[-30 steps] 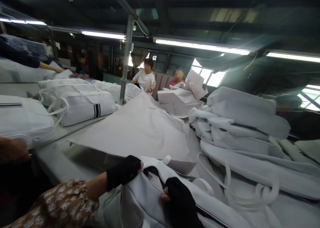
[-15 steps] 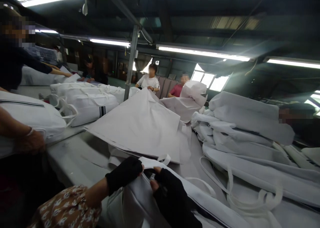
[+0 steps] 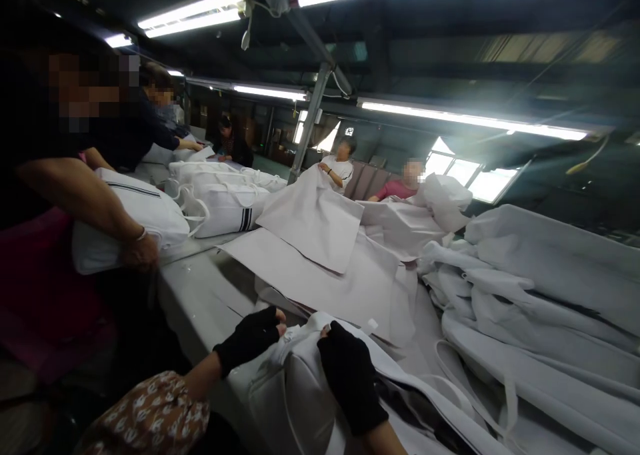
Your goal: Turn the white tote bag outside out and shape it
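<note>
A white bag (image 3: pixel 306 392) lies in front of me at the bottom of the head view, with a long dark opening along its right side. My left hand (image 3: pixel 250 340), in a black fingerless glove, pinches the bag's far left edge. In a matching glove, my right hand (image 3: pixel 349 375) has its fingertips closed on the bag's upper edge, a short way to the right. The exact bit under the fingertips is too small to make out. Just beyond the bag lie large white sheets (image 3: pixel 313 265).
Folded white bags (image 3: pixel 540 328) are heaped at the right, their straps trailing. Filled white bags with dark stripes (image 3: pixel 225 208) stand at the back left. A co-worker's hand (image 3: pixel 140 250) rests on another bag (image 3: pixel 145 208) close by. A grey post (image 3: pixel 309 125) rises behind.
The view has swung left. My hands have moved slightly apart along the bag's edge. In the background, a person in white has lifted the corner of a sheet.
</note>
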The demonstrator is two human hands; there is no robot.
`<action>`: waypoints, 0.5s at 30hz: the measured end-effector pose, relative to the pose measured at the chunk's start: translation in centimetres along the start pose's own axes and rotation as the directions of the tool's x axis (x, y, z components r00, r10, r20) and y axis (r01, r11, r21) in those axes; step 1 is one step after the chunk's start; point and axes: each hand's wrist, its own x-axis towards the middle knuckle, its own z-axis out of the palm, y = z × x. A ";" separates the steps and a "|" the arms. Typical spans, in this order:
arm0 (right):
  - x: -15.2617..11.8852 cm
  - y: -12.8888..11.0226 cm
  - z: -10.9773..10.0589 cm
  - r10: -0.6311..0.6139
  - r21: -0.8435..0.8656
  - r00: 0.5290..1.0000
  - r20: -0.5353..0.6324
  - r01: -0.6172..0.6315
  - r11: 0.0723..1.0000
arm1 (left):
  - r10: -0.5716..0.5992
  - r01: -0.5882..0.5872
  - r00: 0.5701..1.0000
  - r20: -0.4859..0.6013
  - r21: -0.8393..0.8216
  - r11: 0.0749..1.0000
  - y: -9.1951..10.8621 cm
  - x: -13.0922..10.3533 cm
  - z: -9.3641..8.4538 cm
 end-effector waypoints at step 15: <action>-3.1 0.9 -1.5 0.443 0.658 0.836 0.323 -0.535 0.530 | -0.138 0.111 0.976 -0.167 -0.160 0.981 -4.3 -3.5 5.5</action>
